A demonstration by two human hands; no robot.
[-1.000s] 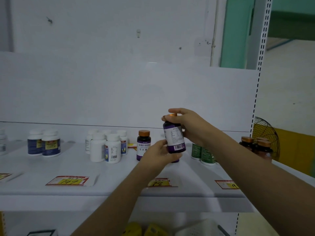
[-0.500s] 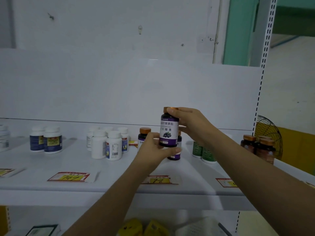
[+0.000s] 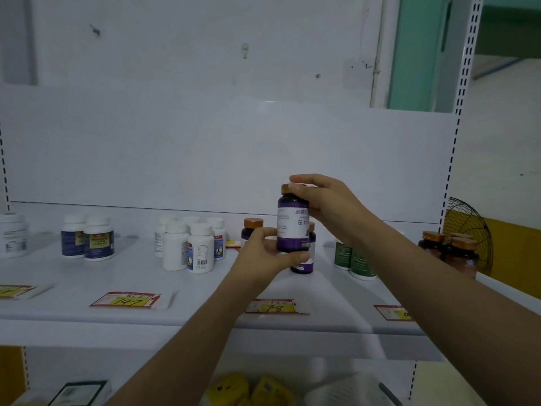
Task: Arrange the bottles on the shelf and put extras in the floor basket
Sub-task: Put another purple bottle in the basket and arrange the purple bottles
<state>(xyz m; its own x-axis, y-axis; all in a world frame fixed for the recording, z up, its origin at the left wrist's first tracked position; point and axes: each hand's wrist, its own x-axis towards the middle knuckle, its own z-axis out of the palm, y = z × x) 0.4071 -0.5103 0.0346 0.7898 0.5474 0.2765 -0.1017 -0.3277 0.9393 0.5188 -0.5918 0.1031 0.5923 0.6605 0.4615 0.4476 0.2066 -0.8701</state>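
Note:
A purple-labelled bottle (image 3: 291, 224) with an orange cap is held upright above the white shelf (image 3: 117, 276). My right hand (image 3: 328, 206) grips its cap and upper side. My left hand (image 3: 263, 256) holds its base from below and the left. Behind it stand two more purple bottles, one (image 3: 251, 230) to the left and one (image 3: 304, 263) partly hidden directly behind. Several white bottles (image 3: 190, 244) stand in a cluster to the left, two blue-labelled ones (image 3: 90, 238) farther left.
Green bottles (image 3: 354, 260) and brown bottles (image 3: 450, 250) stand at the shelf's right. A white bottle (image 3: 11, 235) sits at the far left. Price tags (image 3: 128, 300) lie along the front edge. Yellow items (image 3: 246, 389) show on the level below. A black fan (image 3: 468, 230) stands beyond the upright.
The held purple bottle has been turned about its axis between my hands, so a different part of the label faces me. Both hands stay on it.

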